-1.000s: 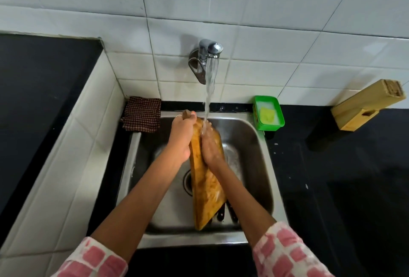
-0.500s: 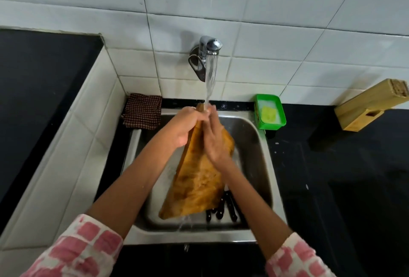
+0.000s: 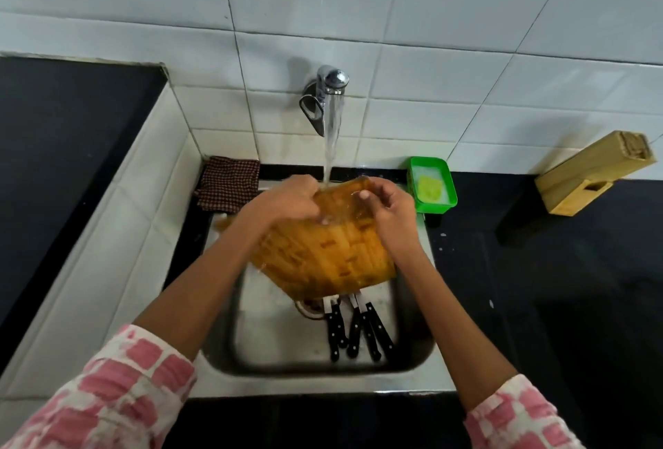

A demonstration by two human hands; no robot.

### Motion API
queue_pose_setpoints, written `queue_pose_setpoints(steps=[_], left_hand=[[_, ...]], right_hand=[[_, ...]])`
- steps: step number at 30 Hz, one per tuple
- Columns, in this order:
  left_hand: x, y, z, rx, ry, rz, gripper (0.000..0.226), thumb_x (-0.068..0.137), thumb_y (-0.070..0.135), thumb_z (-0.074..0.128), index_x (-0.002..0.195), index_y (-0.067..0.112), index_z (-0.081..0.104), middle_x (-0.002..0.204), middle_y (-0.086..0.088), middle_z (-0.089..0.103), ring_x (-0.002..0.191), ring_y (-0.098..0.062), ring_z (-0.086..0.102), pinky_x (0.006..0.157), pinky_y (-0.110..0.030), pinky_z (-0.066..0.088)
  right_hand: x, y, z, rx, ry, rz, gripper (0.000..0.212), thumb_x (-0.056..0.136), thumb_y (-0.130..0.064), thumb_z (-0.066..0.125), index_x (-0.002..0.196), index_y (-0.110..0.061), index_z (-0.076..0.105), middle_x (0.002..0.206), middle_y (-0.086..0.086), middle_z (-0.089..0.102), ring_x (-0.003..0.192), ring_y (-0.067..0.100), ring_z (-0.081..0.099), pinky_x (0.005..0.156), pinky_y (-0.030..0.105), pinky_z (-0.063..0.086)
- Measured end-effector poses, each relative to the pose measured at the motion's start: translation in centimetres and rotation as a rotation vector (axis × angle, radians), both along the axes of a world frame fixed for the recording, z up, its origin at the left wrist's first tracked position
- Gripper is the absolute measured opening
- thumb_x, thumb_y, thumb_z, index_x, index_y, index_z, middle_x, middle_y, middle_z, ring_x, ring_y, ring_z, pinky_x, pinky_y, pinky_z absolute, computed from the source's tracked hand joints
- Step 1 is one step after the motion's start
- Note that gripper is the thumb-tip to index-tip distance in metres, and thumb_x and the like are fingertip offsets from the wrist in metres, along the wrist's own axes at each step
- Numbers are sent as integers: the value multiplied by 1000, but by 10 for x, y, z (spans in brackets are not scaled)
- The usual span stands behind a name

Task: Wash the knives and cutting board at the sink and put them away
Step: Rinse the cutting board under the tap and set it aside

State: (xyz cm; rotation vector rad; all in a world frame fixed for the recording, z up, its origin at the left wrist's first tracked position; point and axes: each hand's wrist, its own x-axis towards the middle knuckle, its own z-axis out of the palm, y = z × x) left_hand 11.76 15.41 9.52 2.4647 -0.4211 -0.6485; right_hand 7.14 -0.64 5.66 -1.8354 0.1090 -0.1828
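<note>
Head view | both hands' fingers (image 3: 364, 194) grip cutting board (image 3: 323, 254) under tap (image 3: 332, 84), rinsing | knives (image 3: 353, 330) unwashed in sink (image 3: 323, 380) | nothing put away

The cutting board (image 3: 324, 254) is orange-brown wood with pale lengthwise strips and small dark flecks; the knives (image 3: 355, 332) at 6 o'clock below it have black handles with pale rivets; the sink (image 3: 412, 375) is grey steel; the cloth (image 3: 229, 183) at 10 o'clock is dark brown with a fine check; the tray (image 3: 432, 186) at 2 o'clock is bright green, holding a yellow-green sponge (image 3: 429, 187); the knife block (image 3: 592, 173) is pale yellow wood; the table (image 3: 556, 287) is black; the wall tiles (image 3: 448, 18) are white; the sleeves (image 3: 118, 398) are white with pink squares.
</note>
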Motion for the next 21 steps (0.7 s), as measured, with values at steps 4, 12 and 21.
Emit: queue_pose_setpoints(steps=[4, 12, 21], left_hand=[[8, 10, -1, 115, -131, -24, 18, 82, 17, 63, 68, 11, 53, 69, 1, 48, 63, -9, 46, 56, -18, 34], [10, -17, 2, 36, -132, -96, 16, 74, 23, 74, 72, 12, 63, 79, -4, 60, 72, -14, 56, 66, -28, 47], [12, 15, 9, -88, -173, -55, 27, 79, 26, 70, 95, 4, 72, 69, 6, 63, 50, 3, 50, 48, -3, 35]], right_hand=[[0, -7, 9, -127, 68, 10, 23, 93, -14, 53, 115, -11, 57, 106, 1, 64, 100, 15, 60, 92, 36, 51], [22, -1, 35, -1406, -100, 424, 31, 92, -27, 52, 118, -11, 54, 118, 8, 61, 120, 28, 51, 112, 44, 20], [20, -49, 30, -1065, 114, 369, 28, 90, -30, 57, 110, -11, 59, 104, 7, 66, 98, 25, 60, 87, 40, 46]])
